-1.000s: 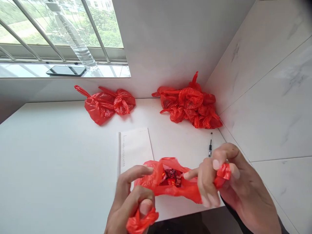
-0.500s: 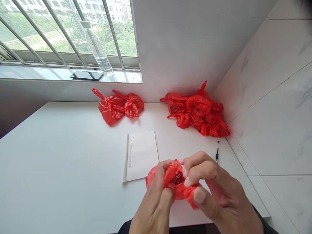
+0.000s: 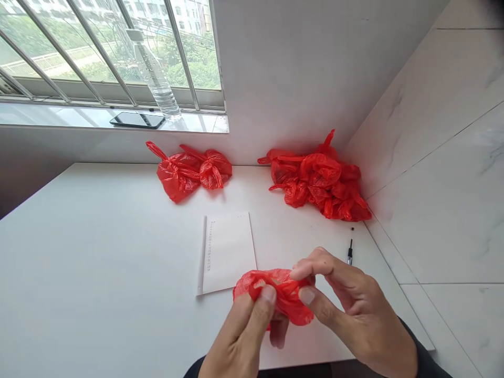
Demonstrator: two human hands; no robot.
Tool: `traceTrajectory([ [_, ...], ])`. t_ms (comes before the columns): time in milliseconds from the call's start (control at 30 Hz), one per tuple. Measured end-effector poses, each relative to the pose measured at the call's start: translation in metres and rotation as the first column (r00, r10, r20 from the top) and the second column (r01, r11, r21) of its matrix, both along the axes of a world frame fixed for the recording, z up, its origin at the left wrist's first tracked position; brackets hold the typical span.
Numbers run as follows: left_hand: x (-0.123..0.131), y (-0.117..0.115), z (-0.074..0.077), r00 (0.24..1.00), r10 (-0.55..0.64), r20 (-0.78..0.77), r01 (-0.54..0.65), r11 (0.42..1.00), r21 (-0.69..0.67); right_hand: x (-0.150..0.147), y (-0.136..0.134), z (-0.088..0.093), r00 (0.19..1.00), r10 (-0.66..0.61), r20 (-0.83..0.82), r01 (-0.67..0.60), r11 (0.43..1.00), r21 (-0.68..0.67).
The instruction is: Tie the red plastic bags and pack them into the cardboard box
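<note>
A crumpled red plastic bag (image 3: 293, 307) is held between my two hands near the front edge of the white table (image 3: 98, 273). My left hand (image 3: 252, 325) pinches the bag's gathered plastic between thumb and fingers on its left side. On the right side, the thumb and forefinger of my right hand (image 3: 342, 304) are closed on another part of the plastic. What the bag contains is hidden by its folds. Just behind it lies a notepad (image 3: 229, 254) with a column of small marks along its left side.
Two knotted red bags (image 3: 179, 178) lie by the back wall. A larger heap of red bags (image 3: 321, 176) fills the back right corner. A pen (image 3: 350, 253) is near the right wall. On the windowsill are a phone (image 3: 137, 120) and a water bottle (image 3: 157, 79).
Both hands have shifted their hold on the bag. The dark thing that showed in its opening is now covered by plastic. My right fingers have drawn together on the bag.
</note>
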State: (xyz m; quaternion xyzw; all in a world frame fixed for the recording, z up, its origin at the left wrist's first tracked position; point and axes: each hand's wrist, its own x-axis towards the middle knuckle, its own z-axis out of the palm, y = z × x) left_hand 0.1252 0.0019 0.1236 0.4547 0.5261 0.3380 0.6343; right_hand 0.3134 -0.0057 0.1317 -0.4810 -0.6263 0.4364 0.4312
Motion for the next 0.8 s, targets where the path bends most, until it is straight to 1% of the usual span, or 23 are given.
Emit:
traceTrajectory([
  [67,-0.003,0.006,-0.003,0.998,0.021,0.061,-0.017,0.997,-0.078,0.004,-0.004,-0.005,1.000,0.000,0.029,0.001,1.000,-0.013],
  [100,-0.005,0.009,-0.004,0.996,-0.005,0.084,0.012,0.996,-0.089,0.006,-0.005,-0.008,0.998,0.022,0.062,-0.020,0.999,-0.027],
  [133,-0.006,0.012,-0.006,0.992,-0.063,0.111,0.071,0.995,-0.072,0.008,-0.006,-0.010,0.995,0.044,0.094,-0.040,0.998,-0.049],
  [200,-0.009,0.015,-0.011,0.962,-0.218,0.167,0.218,0.976,0.019,0.008,-0.005,-0.016,0.988,0.064,0.142,-0.055,0.996,-0.072],
  [233,-0.009,0.015,-0.013,0.944,-0.279,0.177,0.272,0.960,0.064,0.007,-0.003,-0.019,0.987,0.053,0.151,-0.045,0.997,-0.055],
  [267,-0.009,0.015,-0.015,0.933,-0.314,0.173,0.302,0.949,0.095,0.006,-0.001,-0.022,0.988,0.036,0.149,-0.033,0.999,-0.023],
  [300,-0.008,0.014,-0.016,0.935,-0.321,0.150,0.306,0.945,0.113,0.004,0.002,-0.025,0.990,0.036,0.138,-0.038,0.999,0.008],
  [367,-0.006,0.012,-0.019,0.952,-0.299,0.062,0.289,0.948,0.137,-0.001,0.007,-0.031,0.991,0.089,0.102,-0.092,0.996,0.023],
  [433,-0.004,0.010,-0.020,0.956,-0.294,0.015,0.287,0.941,0.180,-0.005,0.010,-0.035,0.989,0.129,0.067,-0.127,0.991,-0.037],
  [533,-0.002,0.010,-0.018,0.966,-0.257,0.011,0.251,0.950,0.187,-0.007,0.011,-0.039,0.993,0.106,0.051,-0.098,0.987,-0.129],
  [633,-0.002,0.011,-0.017,0.979,-0.203,0.026,0.198,0.971,0.134,-0.004,0.010,-0.040,0.993,0.112,0.033,-0.104,0.979,-0.173],
  [733,-0.006,0.013,-0.017,0.972,-0.220,0.076,0.218,0.975,0.036,-0.002,0.009,-0.039,0.994,0.094,0.056,-0.084,0.984,-0.156],
  [800,-0.008,0.015,-0.018,0.959,-0.236,0.155,0.244,0.969,-0.037,-0.002,0.009,-0.039,0.995,0.065,0.078,-0.055,0.991,-0.120],
])
